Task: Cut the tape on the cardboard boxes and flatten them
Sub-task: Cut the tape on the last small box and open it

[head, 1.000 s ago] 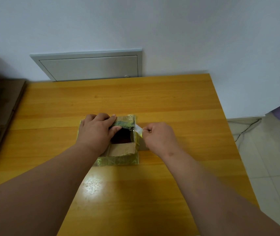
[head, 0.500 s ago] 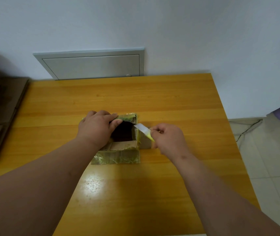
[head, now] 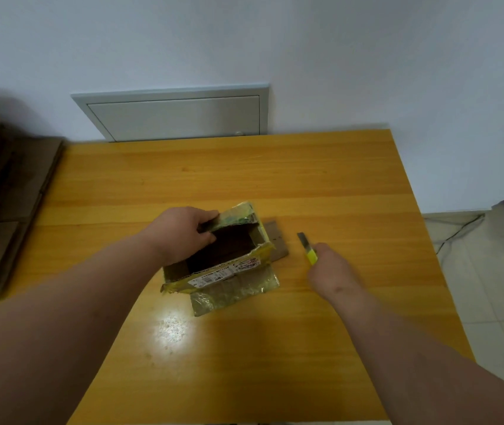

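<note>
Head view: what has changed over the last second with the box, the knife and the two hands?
The right hand has drawn the utility knife off the cardboard box and out to the right, blade now clear over the table. The box has turned and tipped, its labelled side now showing. The left hand still grips the far flap; the knife stays in the right hand.

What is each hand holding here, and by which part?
Left hand grips the box by its far top flap. Right hand holds the knife by its yellow handle, blade out, clear of the box.
</note>
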Tool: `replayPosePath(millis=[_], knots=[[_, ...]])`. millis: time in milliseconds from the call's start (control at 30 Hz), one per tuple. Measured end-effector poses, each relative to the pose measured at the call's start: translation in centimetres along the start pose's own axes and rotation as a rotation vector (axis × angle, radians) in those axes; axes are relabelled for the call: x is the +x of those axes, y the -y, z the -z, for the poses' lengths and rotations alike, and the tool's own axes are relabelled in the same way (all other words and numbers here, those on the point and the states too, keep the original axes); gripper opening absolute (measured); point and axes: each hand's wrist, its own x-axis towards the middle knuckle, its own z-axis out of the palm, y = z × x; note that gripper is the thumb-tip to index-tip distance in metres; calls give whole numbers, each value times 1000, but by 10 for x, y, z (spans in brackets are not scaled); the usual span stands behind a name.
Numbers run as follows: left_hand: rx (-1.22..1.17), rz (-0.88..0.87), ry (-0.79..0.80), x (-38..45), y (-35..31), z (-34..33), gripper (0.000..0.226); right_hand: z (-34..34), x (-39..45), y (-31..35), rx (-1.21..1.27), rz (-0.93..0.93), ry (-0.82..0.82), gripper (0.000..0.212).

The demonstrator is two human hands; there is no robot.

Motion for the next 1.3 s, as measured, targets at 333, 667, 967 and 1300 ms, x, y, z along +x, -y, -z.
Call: replayPosePath(millis=[333, 667, 967, 1300], knots=[[110, 20, 109, -4, 4, 11, 57, 23, -20, 68, 700, 121, -251, 34], [190, 113, -29, -18, 1, 9, 46, -8, -57, 110, 620, 157, 126, 135], [-117, -48, -68, -27, 2, -10, 82, 10, -53, 113, 685, 88, 145, 94], [561, -522, -76, -40, 5, 5, 57, 33, -28, 91, 615, 166, -102, 57]])
